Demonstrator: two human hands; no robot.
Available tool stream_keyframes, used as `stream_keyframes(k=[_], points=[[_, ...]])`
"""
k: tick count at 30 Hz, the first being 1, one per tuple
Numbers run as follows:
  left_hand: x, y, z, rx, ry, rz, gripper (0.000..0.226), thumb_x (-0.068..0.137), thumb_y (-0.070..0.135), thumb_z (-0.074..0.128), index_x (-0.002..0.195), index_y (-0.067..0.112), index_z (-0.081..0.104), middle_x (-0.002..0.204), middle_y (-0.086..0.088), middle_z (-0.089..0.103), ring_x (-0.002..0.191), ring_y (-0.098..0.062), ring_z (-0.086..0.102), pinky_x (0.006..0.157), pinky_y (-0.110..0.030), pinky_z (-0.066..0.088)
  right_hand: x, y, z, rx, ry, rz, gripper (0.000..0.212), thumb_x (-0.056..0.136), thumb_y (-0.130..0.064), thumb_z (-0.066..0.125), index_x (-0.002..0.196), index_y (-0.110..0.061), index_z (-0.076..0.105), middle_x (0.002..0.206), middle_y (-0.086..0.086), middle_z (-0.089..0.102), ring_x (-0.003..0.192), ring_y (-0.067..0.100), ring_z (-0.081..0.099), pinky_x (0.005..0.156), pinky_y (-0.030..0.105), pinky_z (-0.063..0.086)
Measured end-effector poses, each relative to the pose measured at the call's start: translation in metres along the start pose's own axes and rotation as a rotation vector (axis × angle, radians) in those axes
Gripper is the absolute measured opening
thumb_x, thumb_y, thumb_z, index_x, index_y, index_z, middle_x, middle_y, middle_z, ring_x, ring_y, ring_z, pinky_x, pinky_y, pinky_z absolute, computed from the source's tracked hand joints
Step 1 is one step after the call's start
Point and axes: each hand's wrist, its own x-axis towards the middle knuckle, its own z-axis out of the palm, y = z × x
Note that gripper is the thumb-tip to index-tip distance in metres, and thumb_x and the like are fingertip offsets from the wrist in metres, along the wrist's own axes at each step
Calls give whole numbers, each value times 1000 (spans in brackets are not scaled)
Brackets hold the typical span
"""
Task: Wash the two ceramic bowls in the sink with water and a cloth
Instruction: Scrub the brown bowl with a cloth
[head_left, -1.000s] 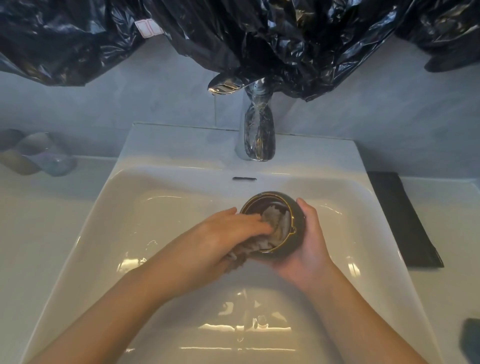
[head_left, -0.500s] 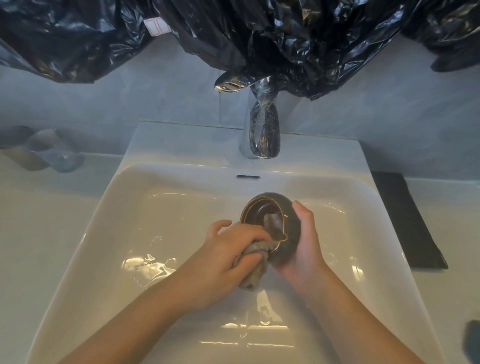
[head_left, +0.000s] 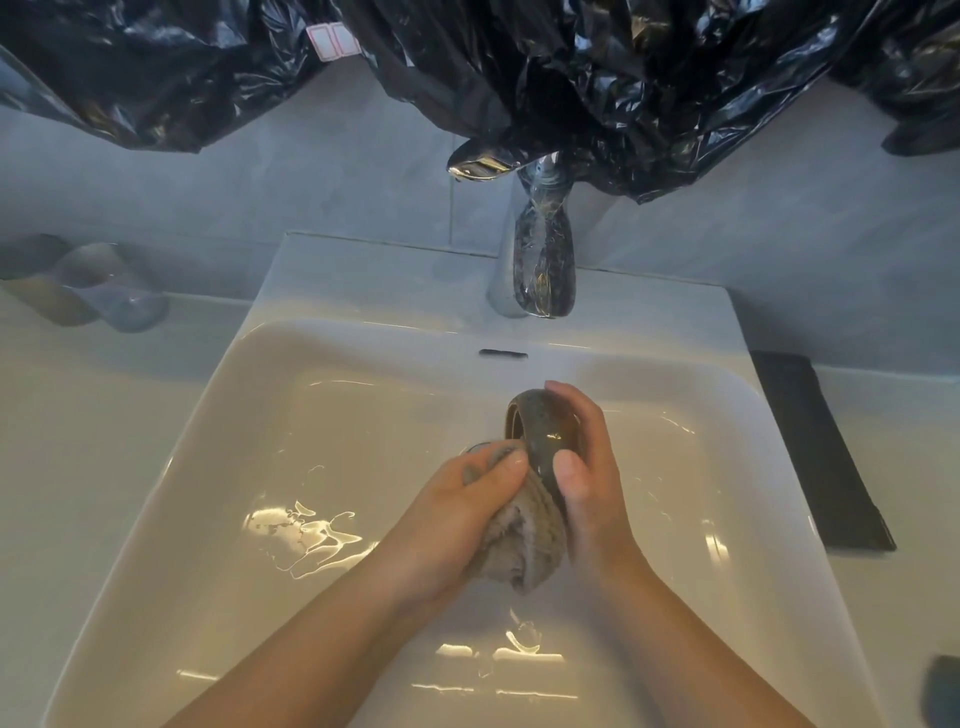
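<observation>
A small dark ceramic bowl (head_left: 545, 431) with a gold rim is held on its side over the white sink (head_left: 322, 374), its opening facing left. My right hand (head_left: 587, 478) grips it, fingers over the top and thumb on the near side. My left hand (head_left: 462, 525) is closed on a grey-brown cloth (head_left: 524, 545) and presses it against the bowl's lower outside. A rounded edge just left of the bowl, behind my left fingers, is too hidden to identify. I see only this one bowl clearly.
A chrome tap (head_left: 540, 260) stands at the back of the sink; no stream of water shows. Black plastic sheeting (head_left: 571, 67) hangs over the wall above. A black mat (head_left: 815, 447) lies on the counter at the right, a translucent holder (head_left: 88, 286) at the left.
The cloth has come out of the bowl's inside and now rubs its outside. My right hand has turned the bowl so its opening faces left.
</observation>
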Motion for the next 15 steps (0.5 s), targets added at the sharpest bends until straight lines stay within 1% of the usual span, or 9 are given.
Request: stream_keyframes(k=[2,4,6,8,9,10,11,13,15], points=[[1,1,-2,69,-2,20,32,87,26,56,113,8,64,109,-26,66,104,-39,65,96,-56,48,1,1,-1,-63,-51,22,67,70,-81,56,127,-46,49,124,-16,57,116,16,59,94,32,52],[3,3,-5,154,39,55,29,85,26,58,110,13,66,101,-16,71,97,-31,69,92,-52,52,4,-4,-1,-70,-120,86,66,68,-77,58,127,-50,47,123,-21,57,116,9,59,90,26,53],[5,6,-8,276,60,102,26,85,25,60,109,16,65,97,-9,73,93,-23,70,89,-46,54,6,-8,-3,21,-167,222,66,69,-68,54,131,-50,45,131,-15,56,119,8,59,89,26,54],[5,10,-12,452,45,136,21,90,18,62,111,20,63,99,0,72,95,-13,68,91,-40,53,8,-12,-7,112,-180,380,73,67,-74,53,136,-50,44,140,-5,54,124,16,58,91,34,56],[5,10,-14,531,27,148,22,92,16,61,113,21,62,101,3,71,96,-9,66,92,-38,52,9,-14,-8,155,-183,465,80,66,-80,56,137,-47,45,140,0,56,124,21,59,90,39,57],[5,11,-14,569,10,157,24,92,16,61,115,22,61,103,6,70,97,-6,65,92,-38,52,9,-15,-9,195,-199,542,86,65,-83,59,139,-40,48,138,5,59,122,24,61,88,43,57],[5,11,-13,574,6,164,26,90,20,62,115,24,61,103,7,70,97,-5,65,92,-38,52,8,-17,-8,227,-207,602,88,67,-82,60,139,-32,51,133,9,63,119,26,64,87,43,57],[6,12,-11,559,36,186,32,82,34,66,113,27,62,99,8,71,95,-5,66,90,-39,53,8,-21,-6,313,-208,682,77,76,-71,52,129,-16,61,119,13,71,111,24,69,87,38,54],[7,9,-11,524,61,204,41,72,44,70,111,31,63,97,9,72,94,-6,67,89,-38,55,9,-24,-4,392,-157,698,72,76,-63,47,118,-8,66,108,14,75,104,24,71,86,37,53]])
